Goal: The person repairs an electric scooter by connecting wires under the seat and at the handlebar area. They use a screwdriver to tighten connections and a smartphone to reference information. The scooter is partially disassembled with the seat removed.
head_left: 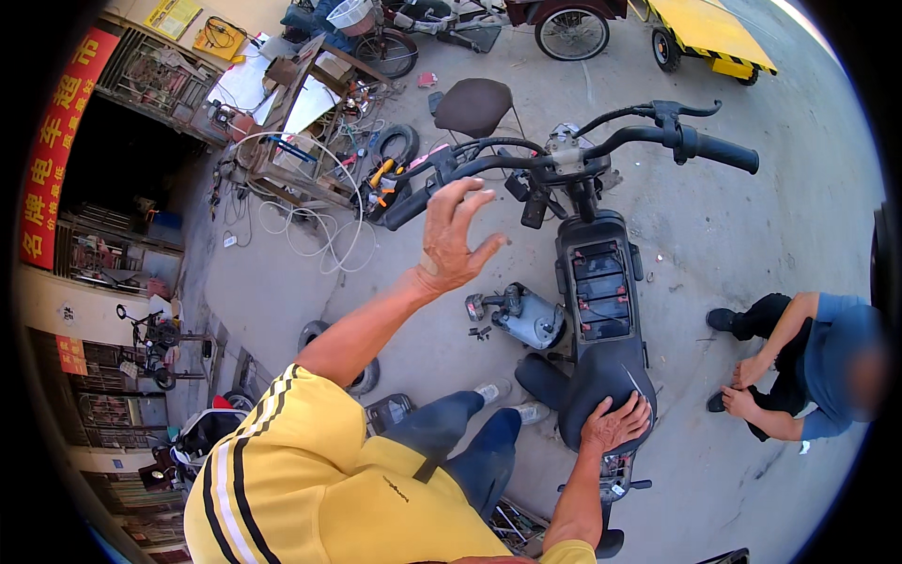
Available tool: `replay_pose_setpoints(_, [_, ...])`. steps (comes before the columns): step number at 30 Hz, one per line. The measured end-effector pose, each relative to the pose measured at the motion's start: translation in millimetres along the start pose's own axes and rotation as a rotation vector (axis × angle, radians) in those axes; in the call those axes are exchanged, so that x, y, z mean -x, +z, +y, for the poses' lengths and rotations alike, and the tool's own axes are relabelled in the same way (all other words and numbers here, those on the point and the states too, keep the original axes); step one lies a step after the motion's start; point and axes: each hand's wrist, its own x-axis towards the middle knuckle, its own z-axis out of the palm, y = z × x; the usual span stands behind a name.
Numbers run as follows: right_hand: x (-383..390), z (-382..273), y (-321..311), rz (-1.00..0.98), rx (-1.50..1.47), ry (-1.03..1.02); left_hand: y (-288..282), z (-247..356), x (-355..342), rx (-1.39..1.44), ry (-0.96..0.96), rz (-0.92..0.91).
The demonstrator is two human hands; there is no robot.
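I stand at the left side of a black electric bike (587,216). My left hand (456,240) is raised beside the left handlebar grip (410,207), fingers curved and apart, with nothing in it. Whether its fingertips touch the handlebar I cannot tell. My right hand (615,425) lies spread on the black seat (587,383). Ahead of the seat, a long compartment stands uncovered, showing a row of dark batteries (601,291) with red-marked terminals. A cordless drill (503,301) rests on a grey rounded container (537,321) left of the bike.
A person in blue (832,362) squats at the right. Beyond the handlebar stands a brown-seated stool (474,105). A cluttered workbench (301,113), tyres (395,144) and loose hose (352,221) occupy the far left. A yellow flatbed cart (709,33) is at the back right.
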Motion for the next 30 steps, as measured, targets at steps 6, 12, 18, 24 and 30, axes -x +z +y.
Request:
replay_pose_setpoints(6, [-6.6,-1.7,-0.1,-0.02,0.014,-0.01,-38.8,-115.6,41.6,0.35,-0.733,-0.15])
replay_pose_setpoints(12, [-0.6,-0.1,-3.6,0.012,0.004,0.012,-43.0,-114.5,7.3,0.636,-0.946,-0.357])
replay_pose_setpoints(18, [-0.8,-5.1,-3.2,0.013,0.022,0.013,-45.9,-123.1,0.8,0.678,-1.006,-0.454])
replay_pose_setpoints(24, [-0.4,-6.9,-7.9,0.016,0.014,0.028,-40.0,-101.8,10.4,0.098,-0.742,-0.475])
replay_pose_setpoints(30, [-0.9,-5.2,-4.5,0.026,-0.006,0.026,-22.1,-96.6,32.0,-0.237,-0.547,-0.264])
